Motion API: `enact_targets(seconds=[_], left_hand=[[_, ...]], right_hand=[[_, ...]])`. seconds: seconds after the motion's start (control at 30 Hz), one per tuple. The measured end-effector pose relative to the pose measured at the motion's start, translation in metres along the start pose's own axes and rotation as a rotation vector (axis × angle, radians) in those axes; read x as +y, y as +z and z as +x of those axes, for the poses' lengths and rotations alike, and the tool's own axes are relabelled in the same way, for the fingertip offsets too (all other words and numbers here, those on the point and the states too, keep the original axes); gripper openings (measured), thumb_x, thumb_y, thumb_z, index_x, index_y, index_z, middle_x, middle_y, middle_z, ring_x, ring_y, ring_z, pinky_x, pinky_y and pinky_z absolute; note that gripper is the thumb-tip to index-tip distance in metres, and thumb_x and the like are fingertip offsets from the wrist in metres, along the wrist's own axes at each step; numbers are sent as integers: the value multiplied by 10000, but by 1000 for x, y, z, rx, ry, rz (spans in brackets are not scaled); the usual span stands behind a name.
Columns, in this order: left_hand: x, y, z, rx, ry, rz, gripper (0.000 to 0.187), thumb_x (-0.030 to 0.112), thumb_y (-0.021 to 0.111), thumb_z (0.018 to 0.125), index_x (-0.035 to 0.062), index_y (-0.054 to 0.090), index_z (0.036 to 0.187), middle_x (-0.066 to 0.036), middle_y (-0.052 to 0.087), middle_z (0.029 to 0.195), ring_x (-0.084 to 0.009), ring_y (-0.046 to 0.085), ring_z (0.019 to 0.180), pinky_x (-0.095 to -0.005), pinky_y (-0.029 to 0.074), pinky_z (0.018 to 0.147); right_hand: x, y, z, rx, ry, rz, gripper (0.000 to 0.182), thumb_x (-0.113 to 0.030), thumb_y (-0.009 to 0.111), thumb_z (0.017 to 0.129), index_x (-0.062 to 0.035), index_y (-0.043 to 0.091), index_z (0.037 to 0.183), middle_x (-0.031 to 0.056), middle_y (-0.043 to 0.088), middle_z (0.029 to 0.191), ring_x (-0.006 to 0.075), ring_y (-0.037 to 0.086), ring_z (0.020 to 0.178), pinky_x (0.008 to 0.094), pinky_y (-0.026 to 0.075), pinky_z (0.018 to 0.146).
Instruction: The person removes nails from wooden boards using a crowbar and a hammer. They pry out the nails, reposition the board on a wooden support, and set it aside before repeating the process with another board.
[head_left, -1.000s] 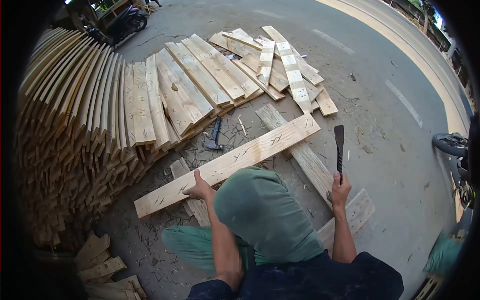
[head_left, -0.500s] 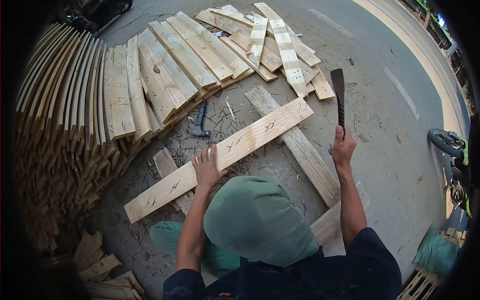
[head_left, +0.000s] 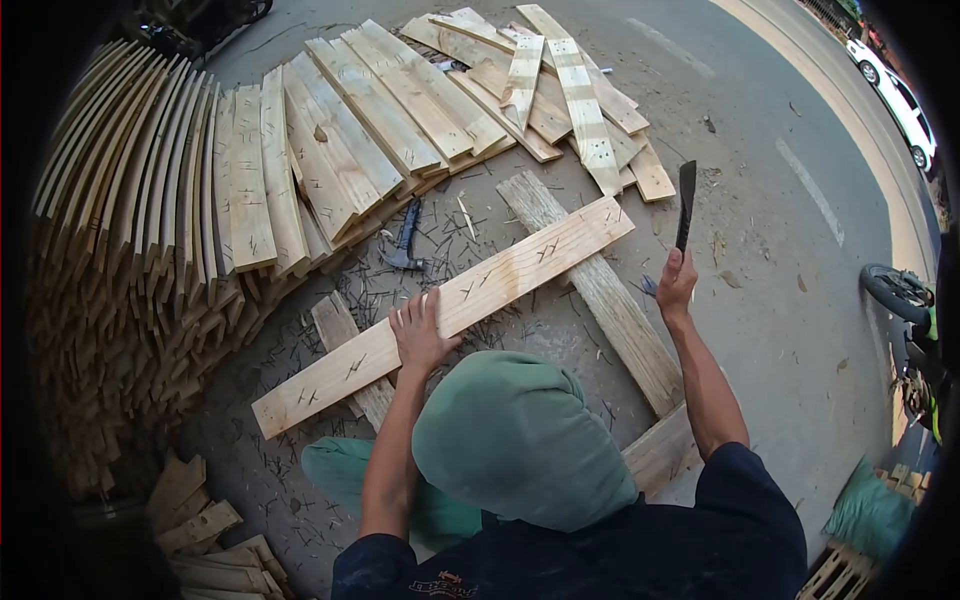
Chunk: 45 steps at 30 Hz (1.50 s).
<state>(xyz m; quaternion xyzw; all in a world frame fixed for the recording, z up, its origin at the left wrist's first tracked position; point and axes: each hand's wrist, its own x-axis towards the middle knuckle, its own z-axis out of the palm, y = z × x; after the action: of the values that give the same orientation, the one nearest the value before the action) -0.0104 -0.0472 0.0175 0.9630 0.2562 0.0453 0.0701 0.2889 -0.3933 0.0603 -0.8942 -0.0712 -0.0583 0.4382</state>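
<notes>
A pale wooden board (head_left: 490, 275) with paired nails sticking out of its face lies slantwise across two weathered planks. My left hand (head_left: 422, 335) grips it left of its middle, fingers across the face and tips at the far edge, thumb by the near edge. Raised to the right of the board, my right hand (head_left: 677, 284) is closed around a long dark tool with a flat blade-like end (head_left: 686, 200) pointing up. A small bluish piece shows beside that fist. One weathered plank (head_left: 610, 310) runs under the board's right part, the other (head_left: 340, 325) under its left.
A claw hammer (head_left: 404, 240) lies beyond the board among scattered nails. Nail-studded boards (head_left: 250, 190) are stacked at the left and back, with more boards (head_left: 580, 120) heaped at back right. A motorbike (head_left: 900, 300) stands at the right; a white car (head_left: 900, 105) is on the road.
The raised tool has tipped and dropped slightly, its blade now seen more edge-on. My left hand stays on the board. A white car has come into view at the upper right.
</notes>
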Motion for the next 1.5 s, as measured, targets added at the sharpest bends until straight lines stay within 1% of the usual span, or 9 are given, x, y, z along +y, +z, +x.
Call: enact_targets(seconds=[0.1, 0.33, 0.53, 0.87, 0.93, 1.0, 1.1, 1.3, 1.5], left_hand=[[5, 2, -6, 31, -5, -28, 1111, 467, 869, 549, 208, 314, 1476, -89, 392, 1371, -294, 313, 1336, -549, 136, 1160], [2, -2, -2, -20, -11, -13, 1115, 455, 870, 545, 209, 313, 1479, -87, 382, 1379, -300, 318, 1335, -553, 157, 1157], [-5, -8, -1, 102, 29, -49, 1116, 441, 873, 549, 214, 307, 1483, -90, 386, 1377, -297, 315, 1343, -554, 154, 1161], [8, -3, 2, -12, -14, 16, 1099, 442, 872, 566, 197, 310, 1478, -89, 393, 1378, -307, 340, 1324, -535, 175, 1155], [5, -4, 2, 16, 0, 12, 1097, 443, 872, 567, 196, 312, 1477, -79, 394, 1378, -299, 339, 1326, -534, 180, 1153], [6, -10, -5, 33, 4, 0, 1096, 447, 873, 567, 199, 315, 1477, -77, 394, 1379, -296, 338, 1329, -533, 177, 1155], [1, -6, 17, 40, -13, -15, 1090, 458, 875, 561, 205, 327, 1469, -72, 400, 1378, -280, 338, 1332, -529, 170, 1164], [8, -4, -4, 14, 12, -20, 1081, 432, 870, 564, 187, 326, 1467, -74, 407, 1374, -289, 357, 1313, -535, 186, 1148], [-4, -1, -8, 4, -2, -11, 1081, 474, 859, 567, 205, 326, 1467, -70, 391, 1393, -288, 348, 1327, -531, 161, 1160]], right_hand=[[57, 22, 13, -545, -18, -522, 675, -563, 361, 997, 55, 630, 1021, 344, 635, 917, 512, 614, 962, 557, 478, 807], [-46, -21, 23, -80, -12, -146, 587, -536, 410, 995, 13, 590, 890, 324, 603, 780, 478, 635, 827, 561, 455, 705], [103, -1, 23, -305, -37, -596, 526, -470, 419, 1015, 8, 580, 867, 272, 589, 697, 453, 634, 729, 521, 448, 623], [-82, -67, 30, 270, -446, -28, 414, -415, 482, 1023, -35, 502, 860, 104, 481, 564, 211, 464, 442, 381, 363, 432], [-58, -45, 27, 195, -547, -42, 418, -408, 467, 1025, -17, 516, 883, 146, 562, 599, 338, 585, 510, 437, 433, 480], [-7, -22, 29, -308, -334, -664, 462, -440, 444, 1021, -4, 551, 912, 207, 623, 673, 417, 636, 608, 490, 470, 537], [42, -18, 42, -264, -308, -661, 495, -472, 428, 1015, -5, 572, 943, 249, 634, 712, 448, 639, 648, 516, 479, 566], [-82, -68, 27, 80, -327, -163, 487, -478, 438, 1009, -17, 578, 947, 253, 615, 677, 446, 636, 645, 512, 477, 558], [94, -10, -7, -254, -333, -648, 492, -483, 441, 1008, -19, 549, 891, 234, 581, 625, 419, 614, 582, 508, 434, 506]])
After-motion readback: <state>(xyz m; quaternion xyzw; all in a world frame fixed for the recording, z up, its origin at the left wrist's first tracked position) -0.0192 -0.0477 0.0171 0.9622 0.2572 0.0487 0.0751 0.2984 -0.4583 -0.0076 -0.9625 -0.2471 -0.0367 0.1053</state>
